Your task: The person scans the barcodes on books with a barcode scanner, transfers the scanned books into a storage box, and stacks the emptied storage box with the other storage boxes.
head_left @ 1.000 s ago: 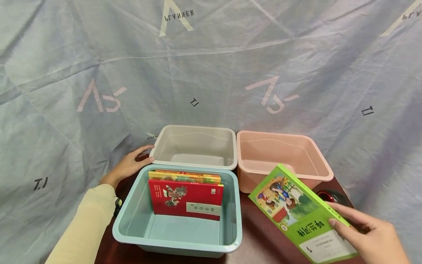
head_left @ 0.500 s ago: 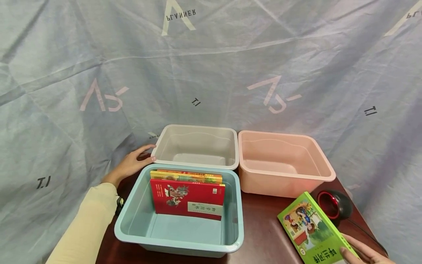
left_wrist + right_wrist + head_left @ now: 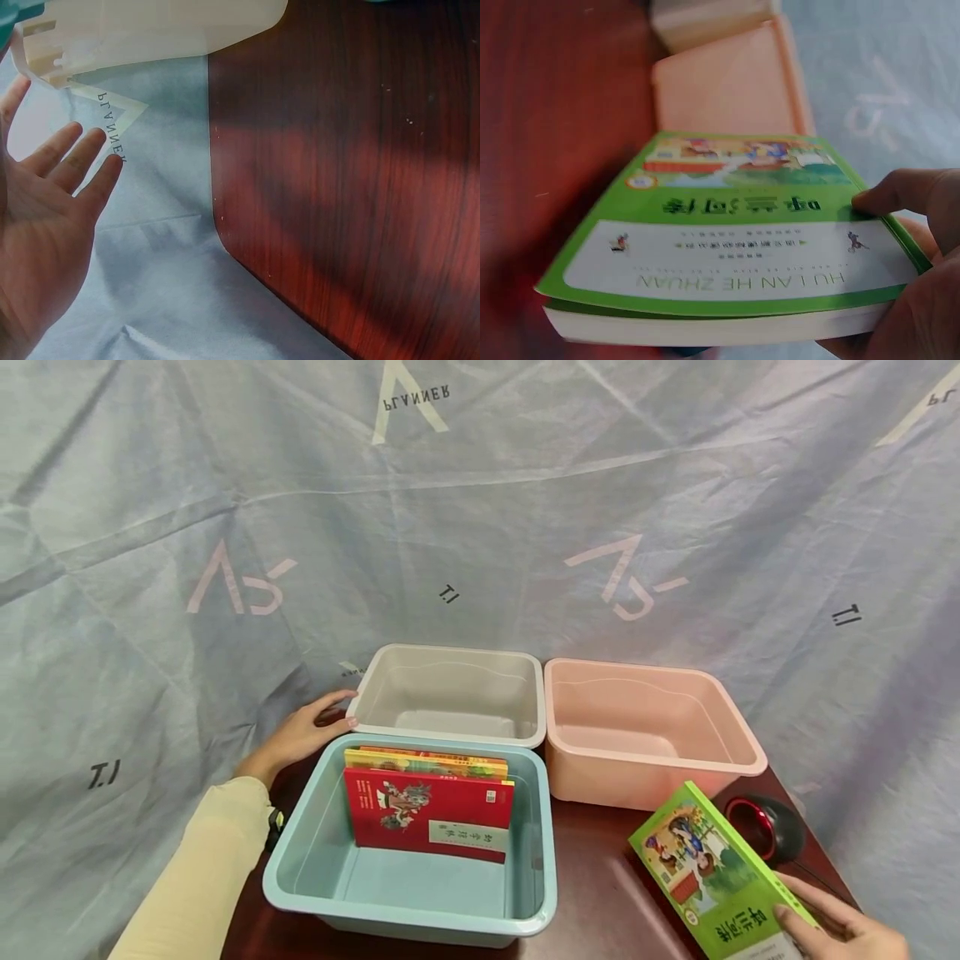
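Observation:
In the head view my right hand (image 3: 843, 927) pinches the right edge of a green book (image 3: 720, 877), thumb on its cover, at the lower right. The right wrist view shows the book (image 3: 739, 202) tilted, with my right hand (image 3: 919, 255) along its edge. My left hand (image 3: 300, 739) touches the left rim of the grey bin (image 3: 450, 735) with fingers extended; in the left wrist view the left hand (image 3: 56, 217) has its fingers spread. A red book (image 3: 427, 814) and yellow-edged books (image 3: 427, 764) stand in the blue bin (image 3: 408, 920).
A pink bin (image 3: 652, 760) stands right of the grey one. Beside the green book lies a black and red device (image 3: 772, 831) with a cable. The dark red table (image 3: 588, 868) shows between the blue bin and the book; a grey cloth (image 3: 480, 510) hangs behind.
The green book and my right hand have moved right and lower since a second ago, away from the pink bin's front, rising slightly most recently. My left hand stays at the grey rim.

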Demonstrator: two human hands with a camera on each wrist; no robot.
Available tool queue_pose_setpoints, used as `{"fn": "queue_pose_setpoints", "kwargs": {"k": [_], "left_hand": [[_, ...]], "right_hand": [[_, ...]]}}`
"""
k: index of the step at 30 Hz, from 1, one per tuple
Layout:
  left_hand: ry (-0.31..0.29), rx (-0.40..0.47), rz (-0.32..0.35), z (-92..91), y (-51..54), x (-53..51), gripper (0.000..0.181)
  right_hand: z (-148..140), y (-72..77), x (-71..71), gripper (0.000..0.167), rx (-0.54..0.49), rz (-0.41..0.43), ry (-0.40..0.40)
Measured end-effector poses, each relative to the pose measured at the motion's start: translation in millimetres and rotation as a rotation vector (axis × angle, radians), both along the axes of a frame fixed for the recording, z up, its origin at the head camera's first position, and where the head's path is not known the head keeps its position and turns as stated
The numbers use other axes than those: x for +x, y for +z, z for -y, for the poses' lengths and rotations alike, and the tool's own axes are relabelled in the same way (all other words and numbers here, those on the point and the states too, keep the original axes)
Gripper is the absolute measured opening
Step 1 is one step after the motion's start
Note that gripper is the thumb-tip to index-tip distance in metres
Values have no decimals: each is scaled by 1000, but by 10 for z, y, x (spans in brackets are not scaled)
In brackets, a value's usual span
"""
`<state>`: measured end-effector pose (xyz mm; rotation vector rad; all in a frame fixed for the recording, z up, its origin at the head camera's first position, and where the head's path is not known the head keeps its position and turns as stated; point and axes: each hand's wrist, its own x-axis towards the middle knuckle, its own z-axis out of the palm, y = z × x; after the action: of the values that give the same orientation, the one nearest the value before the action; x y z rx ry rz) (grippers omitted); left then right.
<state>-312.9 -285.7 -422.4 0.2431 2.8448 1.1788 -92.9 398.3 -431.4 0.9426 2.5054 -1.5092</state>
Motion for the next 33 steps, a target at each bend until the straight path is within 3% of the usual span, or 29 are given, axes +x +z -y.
{"fn": "queue_pose_setpoints", "kwargs": {"k": [2,4,8,12,20,28,33], "left_hand": [[-4,5,0,-4,-5,-8,69],[-3,9,-2,3,-10,-9,69],[4,17,-6,12,-3,-7,70],[6,14,-6,6,-3,-15,70],[11,28,3,1,-49,-10,71],[-14,34,-10,-11,-56,-20,69],[-19,34,-3,-3,-51,-20,70]], "right_hand": [[129,205,12,32,45,-45,-33],[221,401,17,32,118,-75,-9],[310,755,-12,53,281,-150,115],[394,1044,-115,59,374,-268,247],[781,1459,-518,46,176,-441,406],[1121,1656,-925,42,116,-522,492],[1335,1695,-1201,41,-22,-580,563]]}}
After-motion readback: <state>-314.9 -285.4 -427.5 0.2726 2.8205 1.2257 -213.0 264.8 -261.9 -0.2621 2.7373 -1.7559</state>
